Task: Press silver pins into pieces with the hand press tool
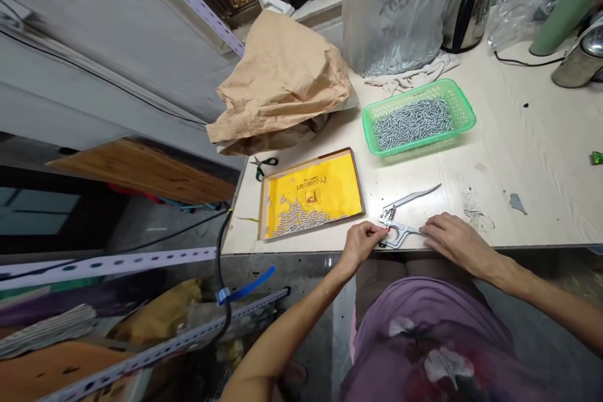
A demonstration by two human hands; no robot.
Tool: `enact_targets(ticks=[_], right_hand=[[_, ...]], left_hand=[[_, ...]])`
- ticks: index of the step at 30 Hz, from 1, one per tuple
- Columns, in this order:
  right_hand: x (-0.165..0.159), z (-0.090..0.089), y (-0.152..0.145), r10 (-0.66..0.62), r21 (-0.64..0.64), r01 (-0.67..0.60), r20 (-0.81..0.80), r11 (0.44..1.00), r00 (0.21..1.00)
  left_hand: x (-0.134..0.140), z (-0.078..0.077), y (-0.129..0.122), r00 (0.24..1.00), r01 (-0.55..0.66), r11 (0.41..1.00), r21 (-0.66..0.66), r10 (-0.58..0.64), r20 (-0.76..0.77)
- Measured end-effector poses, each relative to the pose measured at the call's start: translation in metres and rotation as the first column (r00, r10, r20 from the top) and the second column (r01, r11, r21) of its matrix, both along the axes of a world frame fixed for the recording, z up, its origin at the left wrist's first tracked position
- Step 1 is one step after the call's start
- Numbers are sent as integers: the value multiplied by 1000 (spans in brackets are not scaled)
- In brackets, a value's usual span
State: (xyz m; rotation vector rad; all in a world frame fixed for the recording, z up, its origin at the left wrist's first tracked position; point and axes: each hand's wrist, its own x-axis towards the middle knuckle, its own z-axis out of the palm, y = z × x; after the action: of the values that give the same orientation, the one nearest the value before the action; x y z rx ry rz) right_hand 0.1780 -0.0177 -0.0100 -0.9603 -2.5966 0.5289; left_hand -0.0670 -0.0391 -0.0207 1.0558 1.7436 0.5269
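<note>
Silver spring-handled pliers lie at the table's front edge with their handles spread apart. A coil spring and a small red part show near the jaws. My left hand is closed in a pinch at the jaw end; what sits between the fingertips is too small to make out. On the lower handle's end, my right hand has its fingers curled over, holding it near the table. Left of the pliers is a shallow tray with a yellow lining and a heap of small silver metal pins.
A green plastic basket full of similar metal pieces stands farther back. Behind the tray are green-handled scissors and a brown paper bag. A large clear plastic bag and a steel kettle stand at the back.
</note>
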Motion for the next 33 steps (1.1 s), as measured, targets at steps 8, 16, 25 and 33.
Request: enact_targets(ticks=[8, 16, 25, 33], right_hand=[[0, 5, 6, -55, 56, 55, -2, 997, 998], [0, -15, 33, -71, 133, 42, 219, 990, 973], [-16, -11, 37, -91, 145, 55, 249, 988, 964], [-16, -10, 31, -51, 70, 38, 196, 997, 979]], left_hand=[[1, 11, 6, 966, 172, 984, -38, -176, -187], [2, 14, 4, 987, 137, 967, -217, -151, -52], [0, 12, 3, 984, 160, 960, -231, -173, -36], [-1, 10, 2, 964, 207, 952, -223, -238, -118]])
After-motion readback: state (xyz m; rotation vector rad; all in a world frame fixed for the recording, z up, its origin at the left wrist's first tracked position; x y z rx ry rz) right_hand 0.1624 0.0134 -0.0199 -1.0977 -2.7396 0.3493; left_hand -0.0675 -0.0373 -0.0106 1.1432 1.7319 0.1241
